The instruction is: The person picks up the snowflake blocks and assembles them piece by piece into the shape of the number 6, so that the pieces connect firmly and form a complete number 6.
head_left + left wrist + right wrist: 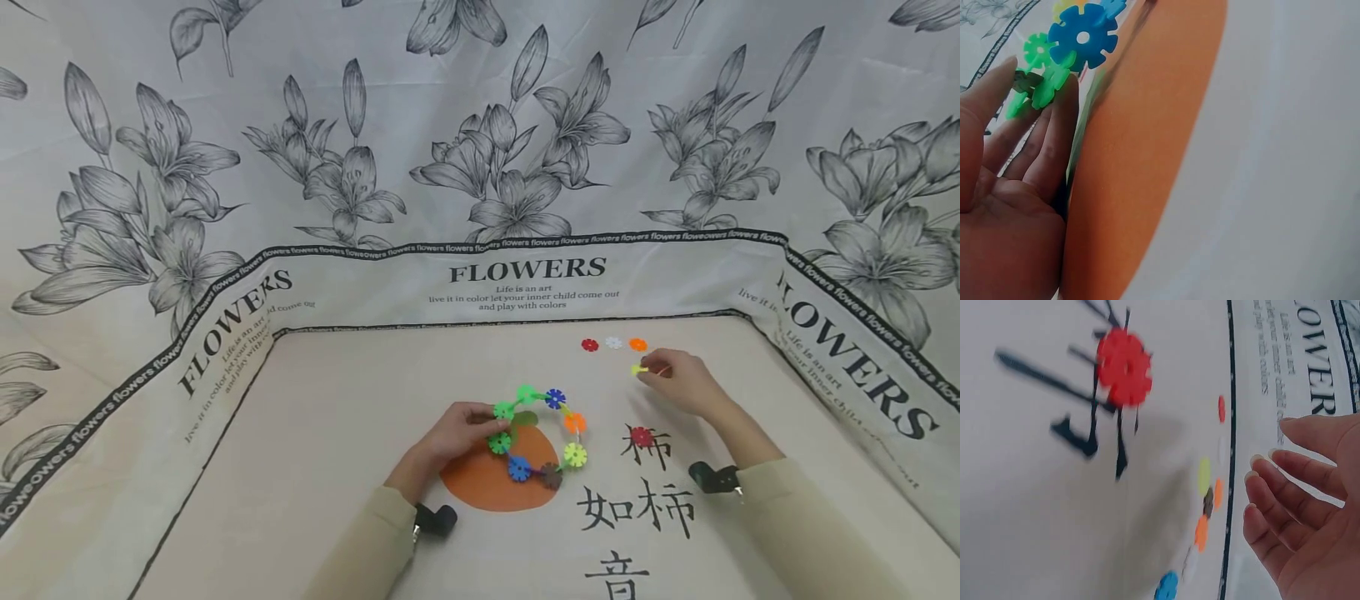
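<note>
A ring of interlocked plastic snowflake discs [519,468] in green, blue, brown, yellow and orange stands over the printed orange circle. My left hand [461,432] pinches its left side between thumb and fingers. In the left wrist view that hand [1016,181] has a green disc [1054,84] at its fingertips, below a blue disc [1083,39]. Farther right, my right hand [682,379] is beside a yellow disc [637,369]. The right wrist view shows that hand [1304,506] with fingers apart and gently bent, nothing visible between them; the loose yellow disc [1204,476] lies beyond.
Along the back lie loose red [590,345], white [613,342] and orange discs [638,344]. Brown [1209,503] and blue discs [1167,586] show in the right wrist view. Another red disc [641,437] lies on printed characters. Flower-printed fabric walls [525,283] surround the surface.
</note>
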`<action>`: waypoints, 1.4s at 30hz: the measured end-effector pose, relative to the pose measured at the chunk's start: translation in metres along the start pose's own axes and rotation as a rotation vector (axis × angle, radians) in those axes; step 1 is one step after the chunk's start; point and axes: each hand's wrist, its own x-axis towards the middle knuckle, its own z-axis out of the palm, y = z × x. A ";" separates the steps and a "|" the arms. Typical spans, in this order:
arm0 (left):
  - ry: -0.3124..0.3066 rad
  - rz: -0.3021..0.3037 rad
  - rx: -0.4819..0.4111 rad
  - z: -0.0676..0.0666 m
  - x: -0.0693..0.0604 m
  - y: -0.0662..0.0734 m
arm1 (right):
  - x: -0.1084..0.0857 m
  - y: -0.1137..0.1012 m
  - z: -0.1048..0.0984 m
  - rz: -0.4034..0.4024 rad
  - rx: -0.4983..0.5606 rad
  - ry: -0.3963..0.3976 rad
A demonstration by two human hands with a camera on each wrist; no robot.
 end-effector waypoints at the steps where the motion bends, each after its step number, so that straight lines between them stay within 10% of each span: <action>1: 0.004 -0.002 -0.003 0.001 0.000 0.000 | -0.002 0.009 -0.005 0.018 -0.008 -0.003; 10: 0.010 -0.021 -0.020 0.001 0.001 0.000 | -0.022 0.071 -0.036 0.230 -0.061 -0.091; 20: 0.021 -0.014 -0.014 0.000 0.001 0.002 | -0.024 0.082 -0.031 0.215 -0.034 -0.149; 29: 0.032 -0.026 -0.029 0.002 0.000 0.002 | -0.020 0.026 -0.022 0.116 0.014 -0.141; 42: 0.043 -0.040 -0.039 0.002 0.000 0.003 | 0.009 -0.089 0.015 -0.108 0.363 -0.260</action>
